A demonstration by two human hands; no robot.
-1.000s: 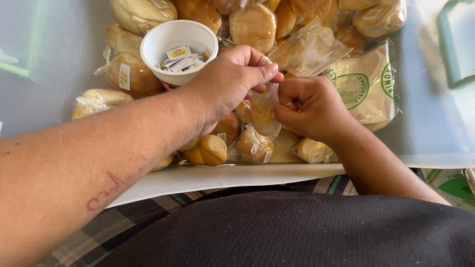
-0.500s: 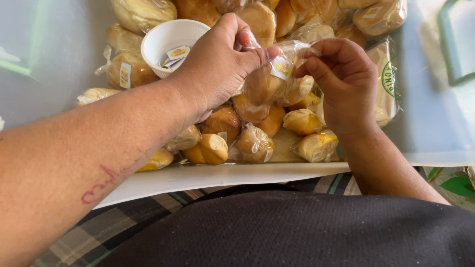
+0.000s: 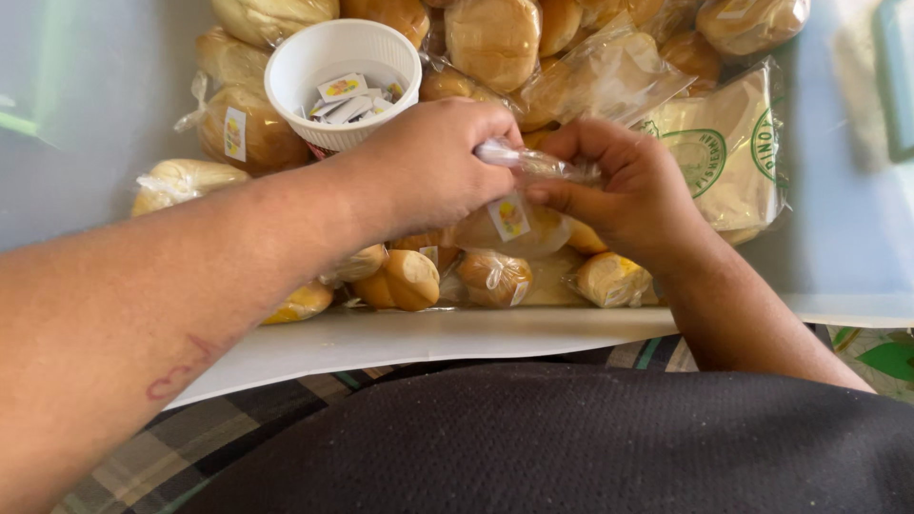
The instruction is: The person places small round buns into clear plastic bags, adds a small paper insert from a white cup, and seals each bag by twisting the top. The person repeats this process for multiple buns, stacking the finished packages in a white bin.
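Observation:
My left hand and my right hand meet over a pile of bread rolls. Both grip the twisted neck of a clear plastic bag that holds a bread roll and bears a small sticker. The bag hangs just below my fingers. A white plastic cup with several small stickers inside stands just behind my left hand.
Bagged bread rolls lie under my hands, loose rolls further back. A stack of printed plastic bags lies at the right. All rest on a pale table, its white edge near my body.
The bag has been brought down from a raised position to just above the pile. My hands have closed together on its neck, which now looks twisted.

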